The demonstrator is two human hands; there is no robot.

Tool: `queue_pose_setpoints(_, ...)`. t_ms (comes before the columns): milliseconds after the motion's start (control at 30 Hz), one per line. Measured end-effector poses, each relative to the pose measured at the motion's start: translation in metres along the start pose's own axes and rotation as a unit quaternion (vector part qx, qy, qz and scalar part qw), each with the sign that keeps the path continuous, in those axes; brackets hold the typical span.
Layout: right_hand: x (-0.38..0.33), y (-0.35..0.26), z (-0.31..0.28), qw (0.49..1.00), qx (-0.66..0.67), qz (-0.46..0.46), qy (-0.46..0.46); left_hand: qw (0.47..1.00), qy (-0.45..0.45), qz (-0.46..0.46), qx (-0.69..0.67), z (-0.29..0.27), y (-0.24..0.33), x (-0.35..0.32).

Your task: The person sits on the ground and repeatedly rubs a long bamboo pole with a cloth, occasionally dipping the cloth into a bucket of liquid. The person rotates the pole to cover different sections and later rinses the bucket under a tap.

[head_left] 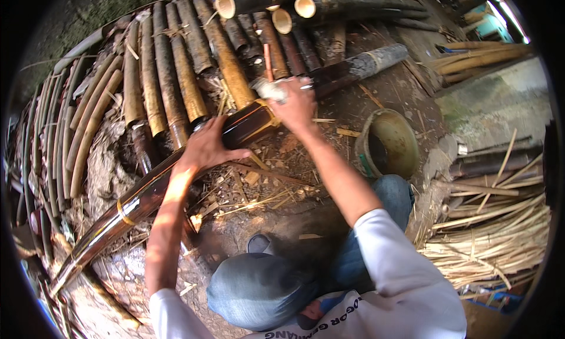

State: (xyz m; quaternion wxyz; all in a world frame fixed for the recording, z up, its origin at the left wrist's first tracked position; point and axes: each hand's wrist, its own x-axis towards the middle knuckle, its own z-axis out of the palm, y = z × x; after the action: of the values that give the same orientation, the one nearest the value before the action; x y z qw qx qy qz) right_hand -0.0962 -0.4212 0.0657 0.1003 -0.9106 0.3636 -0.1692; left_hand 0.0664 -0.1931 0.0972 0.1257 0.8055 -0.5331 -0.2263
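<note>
Long dark bamboo pole [154,193] starts lower left and slants up to the hands, glossy so probably slick, stiff and fairly heavy; I'd grab near the yellowish ring [123,214]. Left hand [206,146] lies on it, thumb spread wide from the fingers. Right hand [296,107] is at a pale wad [271,91] (cloth maybe?), too blurred to tell its finger grip

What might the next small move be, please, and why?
Perhaps slide the right hand, with its pale wad, along the pole to its far end: that end looks dull and grey, while the stretch beside the left hand looks dark and glossy.
</note>
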Motion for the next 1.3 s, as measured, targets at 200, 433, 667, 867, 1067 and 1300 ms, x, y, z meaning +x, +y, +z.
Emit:
queue_pose_setpoints(200, 0.008, 0.053, 0.021, 0.991, 0.104, -0.061, 0.063, 0.997, -0.016, 0.002, 0.07, 0.034, 0.082, 0.098)
queue_pose_setpoints(433, 0.032, 0.16, -0.014, 0.978, 0.123, 0.157, 0.064, 0.998, 0.017, 0.012, 0.066, 0.043, 0.074, 0.078)
queue_pose_setpoints(667, 0.024, 0.228, -0.024, 0.973, 0.066, 0.21, 0.072, 0.998, 0.018, -0.015, 0.056, 0.051, 0.037, -0.017)
queue_pose_setpoints(867, 0.027, 0.229, -0.001, 0.953, -0.069, 0.226, 0.187, 0.992, 0.002, -0.108, 0.067, 0.06, 0.031, -0.064)
queue_pose_setpoints(1067, 0.095, 0.317, 0.01, 0.971, -0.143, 0.187, 0.044, 0.998, 0.031, -0.059, -0.008, 0.064, 0.036, -0.043)
queue_pose_setpoints(1300, 0.151, 0.453, 0.041, 0.974, -0.169, 0.149, -0.025, 0.994, 0.035, -0.092, 0.037, 0.101, 0.054, 0.026)
